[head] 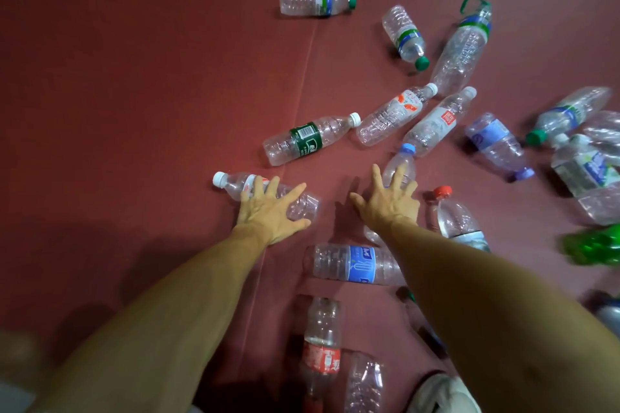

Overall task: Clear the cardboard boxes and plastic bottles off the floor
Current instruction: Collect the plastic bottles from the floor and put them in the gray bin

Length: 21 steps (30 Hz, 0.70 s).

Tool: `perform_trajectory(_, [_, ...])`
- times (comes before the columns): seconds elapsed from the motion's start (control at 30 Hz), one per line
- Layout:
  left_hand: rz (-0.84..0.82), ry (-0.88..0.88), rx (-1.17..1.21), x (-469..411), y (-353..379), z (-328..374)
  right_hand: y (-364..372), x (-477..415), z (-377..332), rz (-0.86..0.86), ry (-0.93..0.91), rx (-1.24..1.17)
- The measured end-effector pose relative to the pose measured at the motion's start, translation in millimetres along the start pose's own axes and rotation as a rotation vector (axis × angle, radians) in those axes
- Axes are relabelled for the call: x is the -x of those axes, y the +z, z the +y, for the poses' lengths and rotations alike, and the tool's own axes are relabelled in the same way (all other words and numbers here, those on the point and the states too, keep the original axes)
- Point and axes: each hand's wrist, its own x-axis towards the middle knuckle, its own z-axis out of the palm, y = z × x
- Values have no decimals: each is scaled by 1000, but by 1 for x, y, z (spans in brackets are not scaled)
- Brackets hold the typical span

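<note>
Several empty clear plastic bottles lie scattered on the dark red floor [134, 77]; no cardboard box is in view. My left hand [268, 211] lies with spread, straight fingers over a white-capped bottle [231, 183], whose base sits between forefinger and thumb. My right hand [389, 201] is spread flat, its fingertips over a small blue-capped bottle [404, 157]. Between my forearms lies a blue-labelled bottle [359, 265]. A red-capped bottle [456, 214] lies just right of my right hand.
A green-labelled bottle [302, 141] lies beyond my hands, with several more toward the far right. A red-labelled bottle [322, 339] lies near the bottom, a green bottle [593, 245] at the right edge. A light shoe [439, 392] shows at bottom right.
</note>
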Motion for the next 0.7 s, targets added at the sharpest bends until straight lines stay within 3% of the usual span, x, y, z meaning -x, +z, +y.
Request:
perform_trajectory(0.2, [11, -17, -76, 0, -3, -5, 3, 6, 7, -95, -12, -61])
perform_trajectory(0.53, [-40, -45, -12, 5, 8, -7, 3, 8, 14, -191, -305, -106])
perform_trajectory(0.7, [-87, -9, 47, -1, 2, -10, 7, 7, 7, -186, -309, -113])
